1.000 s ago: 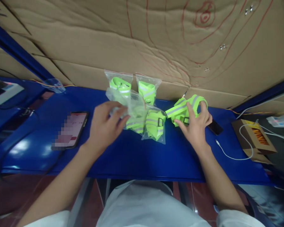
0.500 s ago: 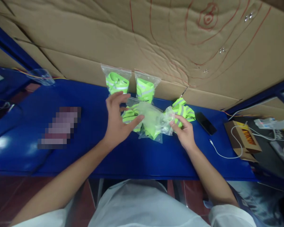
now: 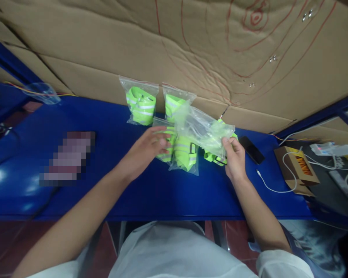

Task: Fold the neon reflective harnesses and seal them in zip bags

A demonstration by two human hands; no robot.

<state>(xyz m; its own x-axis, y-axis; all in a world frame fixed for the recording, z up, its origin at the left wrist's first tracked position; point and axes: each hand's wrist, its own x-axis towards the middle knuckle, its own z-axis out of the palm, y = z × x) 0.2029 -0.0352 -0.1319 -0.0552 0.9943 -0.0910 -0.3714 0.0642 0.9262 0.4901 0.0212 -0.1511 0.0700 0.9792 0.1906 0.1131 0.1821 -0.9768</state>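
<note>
My right hand (image 3: pixel 234 156) pinches the edge of a clear plastic zip bag (image 3: pixel 204 129) between thumb and fingers. The bag stretches leftward in the air and looks flat, with no band visible inside. My left hand (image 3: pixel 147 152) is open, its fingers apart, over a bagged neon-green reflective band (image 3: pixel 167 148). Beside that lies another bagged band (image 3: pixel 186 152). Two more bagged bands, one at the left (image 3: pixel 142 106) and one at the right (image 3: pixel 174 106), lean at the back. A loose reflective band (image 3: pixel 213 155) is partly hidden under the held bag.
On the blue table (image 3: pixel 174 197) are a black phone (image 3: pixel 251 150), a white cable (image 3: pixel 274 189) and an opened cardboard box (image 3: pixel 297 168) at right. A clear cup (image 3: pixel 43 94) stands at left, near a blurred-out item (image 3: pixel 71 154). A cardboard panel (image 3: pixel 104 46) rises behind.
My right hand has shifted right with the zip bag, which now spreads out longer and higher. My left hand has turned and dropped slightly, its thumb no longer stretched toward the bag.
</note>
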